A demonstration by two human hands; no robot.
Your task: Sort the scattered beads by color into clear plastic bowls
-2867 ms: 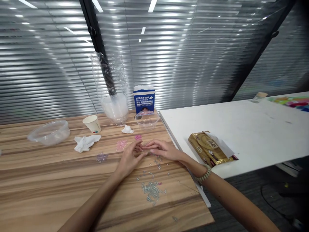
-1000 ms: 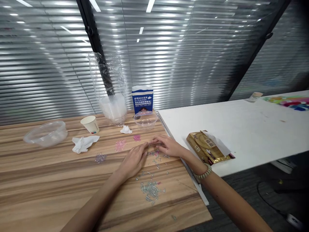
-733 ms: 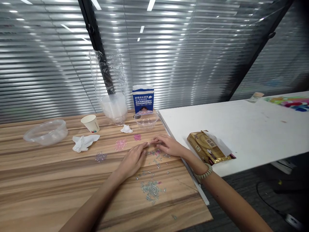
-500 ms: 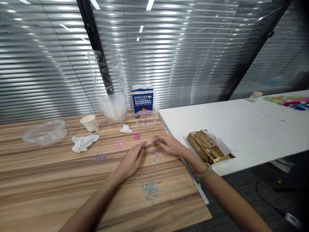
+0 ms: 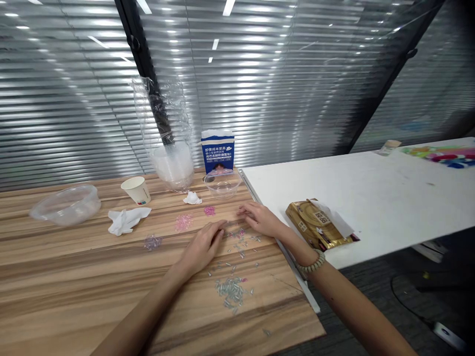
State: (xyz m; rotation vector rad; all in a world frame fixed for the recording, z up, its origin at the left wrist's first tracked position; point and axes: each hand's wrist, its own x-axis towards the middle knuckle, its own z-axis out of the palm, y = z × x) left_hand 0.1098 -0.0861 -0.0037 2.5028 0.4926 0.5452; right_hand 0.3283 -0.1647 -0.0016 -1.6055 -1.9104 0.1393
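My left hand [image 5: 204, 246] rests on the wood-grain table [image 5: 74, 291], its fingers pressed together at the left edge of some mixed pink and grey beads [image 5: 239, 235]. Whether anything is between those fingertips is hidden. On the far right side of these beads is my right hand [image 5: 258, 217], fingers bent and closed, their tips too small to read. A larger pile of grey-green beads [image 5: 230, 290] lies nearer the front. Behind my left hand are a light pink pile [image 5: 183, 222] and a darker pink pile [image 5: 210, 210]; purple beads [image 5: 152, 242] lie farther left.
Clear bowls [image 5: 222, 184] stand at the back, near a blue packet [image 5: 218, 153]. A paper cup [image 5: 136, 190], crumpled tissue [image 5: 128, 220] and clear container [image 5: 67, 205] are at left. A gold tissue pack [image 5: 319, 225] lies on the white table [image 5: 371, 198].
The view has shifted very slightly. My right hand has moved a little away from my left hand, while my left hand stays nearly in place.
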